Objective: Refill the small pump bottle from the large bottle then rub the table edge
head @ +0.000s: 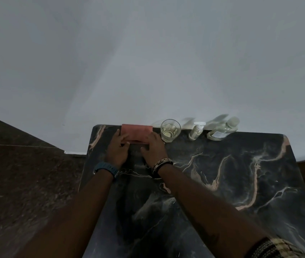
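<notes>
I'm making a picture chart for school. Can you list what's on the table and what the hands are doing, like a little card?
table: dark marbled top, against a pale wall
cloth: folded pink cloth at the far edge
left hand: flat on the cloth's left end
right hand: on the cloth's right end
glass: right of the cloth, a little pale liquid inside
small pump bottle: upright, right of the glass
large bottle: farthest right

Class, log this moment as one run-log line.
left hand: on pink cloth | right hand: on cloth | glass, small pump bottle, large bottle: upright, untouched, far table edge
</notes>
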